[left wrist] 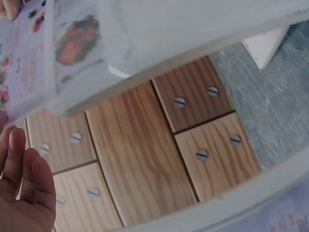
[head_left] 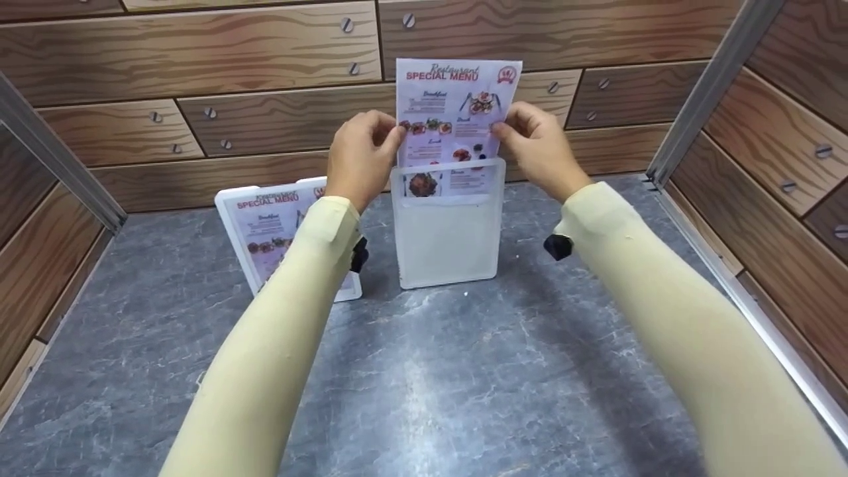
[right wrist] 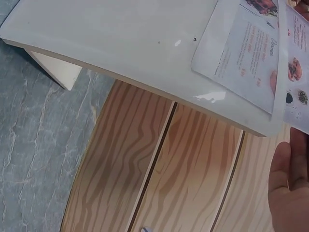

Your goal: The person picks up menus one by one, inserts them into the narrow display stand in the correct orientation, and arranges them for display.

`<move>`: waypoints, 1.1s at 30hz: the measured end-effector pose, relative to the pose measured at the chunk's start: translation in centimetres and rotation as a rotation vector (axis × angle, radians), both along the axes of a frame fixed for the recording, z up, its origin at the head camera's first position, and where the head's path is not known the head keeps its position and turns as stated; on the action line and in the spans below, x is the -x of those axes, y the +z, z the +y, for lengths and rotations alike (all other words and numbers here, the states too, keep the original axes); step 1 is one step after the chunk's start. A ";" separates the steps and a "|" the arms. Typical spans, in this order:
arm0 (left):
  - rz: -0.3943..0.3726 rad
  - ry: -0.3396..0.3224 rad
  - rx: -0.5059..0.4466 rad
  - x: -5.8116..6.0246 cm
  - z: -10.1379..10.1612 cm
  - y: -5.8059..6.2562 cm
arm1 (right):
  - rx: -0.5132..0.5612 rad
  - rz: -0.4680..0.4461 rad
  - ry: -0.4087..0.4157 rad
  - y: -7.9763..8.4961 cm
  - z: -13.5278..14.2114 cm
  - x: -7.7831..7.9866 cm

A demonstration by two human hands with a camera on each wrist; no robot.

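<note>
Both hands pinch a printed restaurant menu sheet [head_left: 445, 109] by its two side edges. My left hand [head_left: 363, 156] is on the sheet's left edge and my right hand [head_left: 540, 149] on its right edge. The sheet's lower part sits inside a clear, white-edged menu holder [head_left: 448, 242] that stands upright on the table; its upper part sticks out above the top. In the right wrist view the sheet's bottom edge [right wrist: 231, 89] shows through the clear front, partway down the holder. A support leg [right wrist: 58, 70] juts out behind the holder.
A second white holder [head_left: 235, 218] with a like menu inside stands at the left, partly hidden by the left forearm. The grey marbled table [head_left: 424, 371] is bounded by wood-patterned panels [head_left: 265, 46] at the back and sides. A tiny white speck [head_left: 465, 293] lies before the middle holder.
</note>
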State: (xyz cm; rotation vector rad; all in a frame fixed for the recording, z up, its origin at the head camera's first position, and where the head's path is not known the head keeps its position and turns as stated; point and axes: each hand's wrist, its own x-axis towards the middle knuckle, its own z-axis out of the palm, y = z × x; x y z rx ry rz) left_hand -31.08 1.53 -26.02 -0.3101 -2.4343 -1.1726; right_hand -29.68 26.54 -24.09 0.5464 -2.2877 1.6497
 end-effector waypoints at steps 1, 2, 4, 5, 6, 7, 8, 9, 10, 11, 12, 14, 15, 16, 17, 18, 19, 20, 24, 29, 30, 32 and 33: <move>-0.001 0.001 0.002 -0.1 0.0 0.1 | 0.002 -0.003 0.001 0.1 0.0 0.0; 0.000 0.004 0.005 -0.1 0.1 0.2 | 0.001 -0.006 -0.001 0.2 -0.1 -0.1; -0.007 0.012 0.006 -0.1 0.1 0.3 | 0.005 -0.005 -0.005 0.3 -0.1 -0.1; -0.008 0.016 0.009 -0.1 0.0 0.3 | 0.003 -0.004 -0.009 0.3 -0.2 0.0; -0.011 0.022 0.015 -0.2 0.0 0.3 | 0.003 -0.005 -0.010 0.4 -0.3 0.0; -0.012 0.027 0.026 -0.2 -0.1 0.2 | 0.000 -0.005 -0.014 0.3 -0.3 0.0; -0.014 0.032 0.040 -0.2 -0.2 0.2 | -0.002 -0.009 -0.012 0.3 -0.4 0.1; -0.017 0.036 0.055 -0.2 -0.3 0.2 | -0.005 -0.012 -0.009 0.2 -0.4 0.1; -0.016 0.039 0.075 -0.3 -0.3 0.1 | -0.013 -0.015 -0.006 0.0 -0.5 0.1; -0.017 0.038 0.092 -0.4 -0.4 0.1 | -0.022 -0.019 -0.004 -0.1 -0.5 0.2; -0.021 0.034 0.109 -0.4 -0.4 0.0 | -0.032 -0.020 -0.003 -0.3 -0.5 0.1; -0.026 0.021 0.142 -0.7 -0.4 -0.2 | -0.055 -0.019 -0.001 -0.6 -0.4 0.1; -0.027 0.017 0.161 -0.7 -0.5 -0.3 | -0.069 -0.013 -0.003 -0.7 -0.4 0.0; -0.027 0.015 0.180 -0.8 -0.5 -0.4 | -0.083 -0.010 -0.005 -0.9 -0.4 -0.1; -0.026 0.014 0.198 -0.9 -0.5 -0.5 | -0.096 -0.007 -0.009 -1.0 -0.4 -0.2; -0.019 0.012 0.216 -1.0 -0.5 -0.7 | -0.109 -0.003 -0.012 -1.1 -0.3 -0.3; -0.011 0.011 0.234 -1.0 -0.5 -0.8 | -0.120 0.003 -0.017 -1.3 -0.3 -0.4; -0.005 0.011 0.251 -1.1 -0.5 -1.0 | -0.130 0.006 -0.023 -1.4 -0.4 -0.5; 0.007 0.000 0.289 -1.1 -0.5 -1.3 | -0.179 0.015 -0.064 -1.9 -0.3 -0.7; -0.004 0.003 0.229 -0.9 -0.4 -1.0 | -0.168 0.002 -0.063 -1.9 -0.1 -0.7; 0.000 0.007 0.203 -0.9 -0.3 -0.8 | -0.150 0.004 -0.059 -1.8 -0.1 -0.7; 0.018 0.019 0.149 -0.8 -0.2 -0.3 | -0.100 0.008 -0.059 -1.4 -0.1 -0.6; 0.029 0.026 0.127 -0.7 -0.2 0.0 | -0.079 0.021 -0.061 -1.2 0.0 -0.5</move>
